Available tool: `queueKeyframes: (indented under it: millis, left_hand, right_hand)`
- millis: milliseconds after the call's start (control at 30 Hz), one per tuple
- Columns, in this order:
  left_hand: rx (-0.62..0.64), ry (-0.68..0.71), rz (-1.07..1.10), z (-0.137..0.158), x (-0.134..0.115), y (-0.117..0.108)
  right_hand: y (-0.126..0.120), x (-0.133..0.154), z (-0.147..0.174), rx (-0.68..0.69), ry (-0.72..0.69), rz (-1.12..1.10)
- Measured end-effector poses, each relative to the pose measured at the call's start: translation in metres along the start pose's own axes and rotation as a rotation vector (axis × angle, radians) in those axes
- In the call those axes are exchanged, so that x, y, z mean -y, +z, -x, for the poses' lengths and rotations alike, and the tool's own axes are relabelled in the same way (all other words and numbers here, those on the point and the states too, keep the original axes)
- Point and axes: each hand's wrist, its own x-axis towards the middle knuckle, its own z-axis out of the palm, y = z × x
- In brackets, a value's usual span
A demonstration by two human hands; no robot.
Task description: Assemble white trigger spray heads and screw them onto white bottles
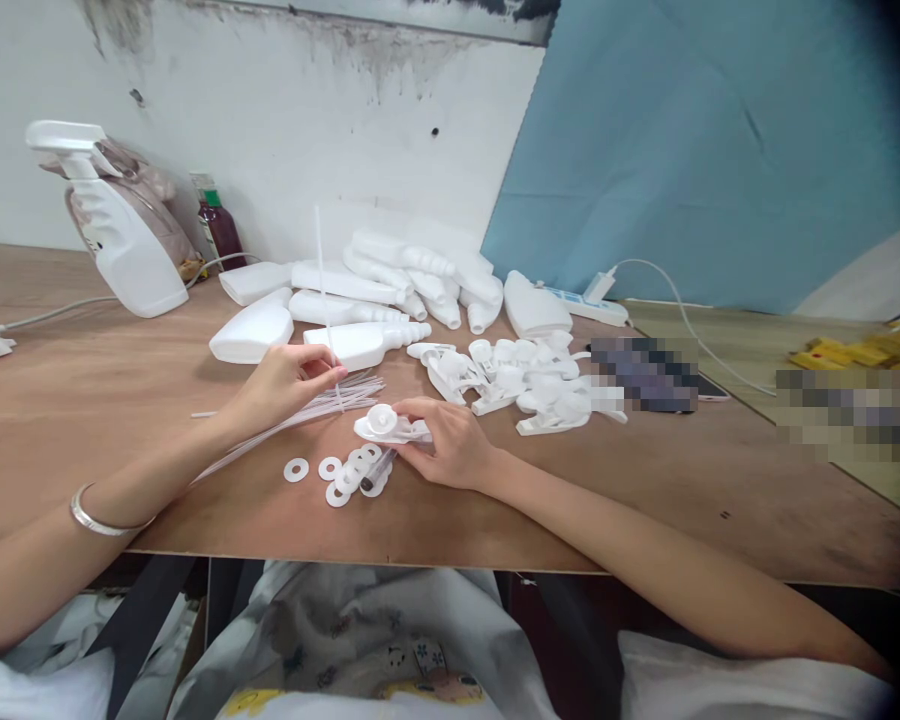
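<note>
Between the fingertips of my left hand point(291, 380) is a thin white plastic tube point(321, 268), held nearly upright. My right hand point(454, 440) grips a white trigger spray head point(384, 422), its round cap side facing the camera. The tube's lower end stands a little left of the spray head, apart from it. Below the spray head lie several white ring washers point(296, 469) and a small clear tube with a dark end point(375, 472). A bundle of thin tubes point(270, 432) rests under my left wrist.
White empty-looking bottles point(345, 282) are heaped at the back, with a pile of spray heads point(510, 378) in front on the right. An assembled spray bottle point(131, 245) stands at left near a dark red bottle point(220, 225). A power strip point(586, 305) and phone point(712, 388) lie right.
</note>
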Motion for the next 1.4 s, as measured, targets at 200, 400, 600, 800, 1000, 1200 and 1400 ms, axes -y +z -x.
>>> queueKeyframes:
  millis: [200, 400, 600, 800, 1000, 1200, 1400]
  left_hand:
    - [0.253, -0.018, -0.121, 0.0, 0.0, 0.0]
    - [0.186, -0.02, -0.007, 0.0, -0.005, 0.001]
    - [0.065, 0.027, 0.333, 0.008, -0.019, 0.003]
    - [0.046, 0.107, 0.301, 0.013, -0.022, 0.01]
    - [0.064, 0.122, 0.294, 0.011, -0.017, 0.017]
    - [0.066, 0.123, 0.307, 0.012, -0.018, 0.018]
    - [0.044, 0.164, 0.319, 0.012, -0.017, 0.021]
  right_hand:
    - [0.0, 0.0, 0.0, 0.002, -0.001, 0.001]
    - [-0.002, 0.0, -0.001, 0.012, -0.024, 0.005]
    - [-0.002, 0.0, -0.002, 0.011, -0.029, 0.007]
    - [0.0, -0.001, 0.0, 0.029, -0.018, 0.0]
    - [0.0, -0.001, -0.001, 0.033, -0.032, 0.014]
    - [-0.001, -0.001, -0.001, 0.033, -0.035, 0.0]
    - [-0.001, -0.001, -0.001, 0.034, -0.038, 0.009]
